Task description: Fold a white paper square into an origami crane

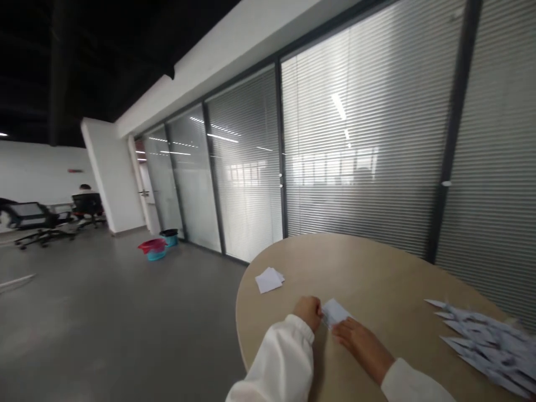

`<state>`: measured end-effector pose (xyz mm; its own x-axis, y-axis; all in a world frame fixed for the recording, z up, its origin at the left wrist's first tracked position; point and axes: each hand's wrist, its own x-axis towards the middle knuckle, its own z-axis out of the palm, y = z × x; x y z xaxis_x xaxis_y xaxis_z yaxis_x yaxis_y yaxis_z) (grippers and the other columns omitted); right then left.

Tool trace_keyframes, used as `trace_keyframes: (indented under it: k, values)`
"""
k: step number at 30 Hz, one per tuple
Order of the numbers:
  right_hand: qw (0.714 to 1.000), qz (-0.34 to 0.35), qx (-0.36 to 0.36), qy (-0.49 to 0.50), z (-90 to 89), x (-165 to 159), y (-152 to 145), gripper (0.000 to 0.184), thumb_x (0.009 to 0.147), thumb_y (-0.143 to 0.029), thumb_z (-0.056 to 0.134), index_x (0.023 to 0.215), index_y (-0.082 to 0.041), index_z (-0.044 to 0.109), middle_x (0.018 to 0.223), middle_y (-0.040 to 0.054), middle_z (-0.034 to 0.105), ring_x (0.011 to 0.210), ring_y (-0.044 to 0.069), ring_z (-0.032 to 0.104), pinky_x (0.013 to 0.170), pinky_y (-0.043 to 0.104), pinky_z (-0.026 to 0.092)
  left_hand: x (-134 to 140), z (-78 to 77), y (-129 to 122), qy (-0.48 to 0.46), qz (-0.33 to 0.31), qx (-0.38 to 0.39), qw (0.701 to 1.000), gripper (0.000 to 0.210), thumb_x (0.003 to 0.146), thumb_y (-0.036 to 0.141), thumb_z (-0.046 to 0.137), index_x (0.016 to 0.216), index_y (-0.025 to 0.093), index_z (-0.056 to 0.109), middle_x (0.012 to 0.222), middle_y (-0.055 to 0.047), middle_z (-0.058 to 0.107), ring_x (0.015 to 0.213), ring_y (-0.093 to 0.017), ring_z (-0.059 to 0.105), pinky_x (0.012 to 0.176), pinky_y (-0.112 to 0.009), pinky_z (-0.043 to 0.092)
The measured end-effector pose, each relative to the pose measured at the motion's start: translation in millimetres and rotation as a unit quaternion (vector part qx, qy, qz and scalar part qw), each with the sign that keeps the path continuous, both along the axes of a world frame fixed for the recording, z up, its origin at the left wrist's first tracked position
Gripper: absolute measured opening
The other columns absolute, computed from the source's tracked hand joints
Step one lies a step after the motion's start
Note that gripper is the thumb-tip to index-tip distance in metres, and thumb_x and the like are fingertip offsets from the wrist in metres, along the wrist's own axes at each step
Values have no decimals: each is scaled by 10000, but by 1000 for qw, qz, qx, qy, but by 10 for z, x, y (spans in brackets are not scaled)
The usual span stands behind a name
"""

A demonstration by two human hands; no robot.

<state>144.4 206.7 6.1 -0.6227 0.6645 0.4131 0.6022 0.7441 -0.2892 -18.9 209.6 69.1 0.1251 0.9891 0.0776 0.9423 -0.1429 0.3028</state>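
– on the round tan wooden table, which hand does what?
– left hand curled, grip unclear, at a flat white paper piece; right hand open across its near edge.
– advice?
– i'd keep edges aligned, pressing evenly.

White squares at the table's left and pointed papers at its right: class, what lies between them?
The head view shows a white paper, with the left hand and right hand at its edges.
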Motion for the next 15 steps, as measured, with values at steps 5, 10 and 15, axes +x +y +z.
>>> trace_keyframes:
  k: [5, 10, 15]
  values:
    - [997, -64, 50, -15, 38, 133, -66, 216, 834, -158, 409, 853, -209, 618, 837, 33, 641, 815, 179, 561, 718, 260, 431, 237, 7, 284, -26, -8, 3, 1000, 81, 673, 106, 515, 635, 152, 570, 647, 7, 554, 639, -104, 488, 560, -193, 298]
    - [981, -116, 135, -80, -70, 150, -105, 145, 789, -80, 475, 797, -177, 582, 797, 28, 620, 772, 178, 552, 670, 253, 428, 454, -115, 414, -51, -13, 28, 998, 129, 696, 70, 466, 631, 154, 538, 620, 20, 513, 599, -87, 446, 536, -184, 265]
    - [965, -151, 182, -113, -163, 156, -104, 131, 772, -53, 510, 769, -164, 577, 755, 27, 606, 755, 184, 546, 642, 263, 419, 520, -265, 478, -90, -21, 52, 994, 168, 678, 49, 434, 566, 158, 494, 544, 36, 441, 535, -84, 384, 505, -196, 221]
